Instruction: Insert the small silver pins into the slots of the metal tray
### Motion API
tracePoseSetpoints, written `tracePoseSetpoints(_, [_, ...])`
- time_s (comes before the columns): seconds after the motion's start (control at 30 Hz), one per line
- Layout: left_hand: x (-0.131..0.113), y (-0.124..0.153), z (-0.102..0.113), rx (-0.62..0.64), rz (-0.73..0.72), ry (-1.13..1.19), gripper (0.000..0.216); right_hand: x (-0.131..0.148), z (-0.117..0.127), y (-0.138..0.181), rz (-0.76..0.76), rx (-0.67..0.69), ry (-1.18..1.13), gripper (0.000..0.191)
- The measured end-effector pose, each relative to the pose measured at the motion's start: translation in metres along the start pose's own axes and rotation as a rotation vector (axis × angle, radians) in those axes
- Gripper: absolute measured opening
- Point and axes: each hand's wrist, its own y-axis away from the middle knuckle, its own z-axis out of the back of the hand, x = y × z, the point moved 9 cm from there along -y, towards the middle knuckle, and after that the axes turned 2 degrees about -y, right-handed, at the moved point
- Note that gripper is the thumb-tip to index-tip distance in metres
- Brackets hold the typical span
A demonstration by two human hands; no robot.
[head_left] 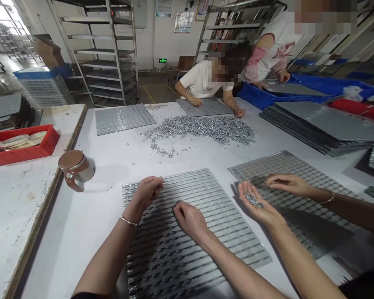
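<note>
A ridged silver tray (205, 232) with rows of slots lies on the white table right in front of me. My left hand (148, 192) is curled closed at the tray's far left corner, holding small metal parts. My right hand (190, 218) rests on the tray's middle, fingers pinched together on something too small to name. A big heap of small silver metal parts (205, 128) lies further back on the table.
A co-worker's two hands (262, 203) work over a second tray (286, 174) on my right, one palm holding parts. Two more people work at the far side. A brown-lidded mug (76, 168) stands left; a red bin (21, 145), stacked trays (324, 124) and a blue crate (299, 89) surround.
</note>
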Motion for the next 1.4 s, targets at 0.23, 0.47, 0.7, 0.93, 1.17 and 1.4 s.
tracePoseSetpoints(0.23, [-0.011, 0.008, -0.007, -0.002, 0.025, 0.192, 0.039, 0.002, -0.004, 0.001, -0.074, -0.010, 0.144, 0.016])
tracePoseSetpoints(0.47, [-0.045, 0.070, 0.001, -0.206, -0.016, 0.706, 0.019, 0.008, 0.032, 0.007, 0.006, -0.159, -0.259, 0.017])
tracePoseSetpoints(0.7, [0.058, 0.141, -0.034, -0.458, 0.174, 0.967, 0.019, 0.065, 0.079, 0.078, 0.399, -0.239, -0.378, 0.022])
tracePoseSetpoints(0.93, [0.138, 0.139, -0.096, -0.172, 0.189, 0.919, 0.012, 0.072, 0.047, 0.125, 0.629, 0.008, 0.002, 0.016])
tracePoseSetpoints(1.17, [0.151, 0.128, -0.119, -0.067, 0.241, 0.857, 0.022, 0.051, 0.060, 0.126, 0.537, 0.051, -0.095, 0.019])
tracePoseSetpoints(1.4, [0.135, 0.131, -0.102, -0.162, 0.092, 0.549, 0.038, 0.025, 0.068, 0.100, 0.317, -0.115, -0.392, 0.023])
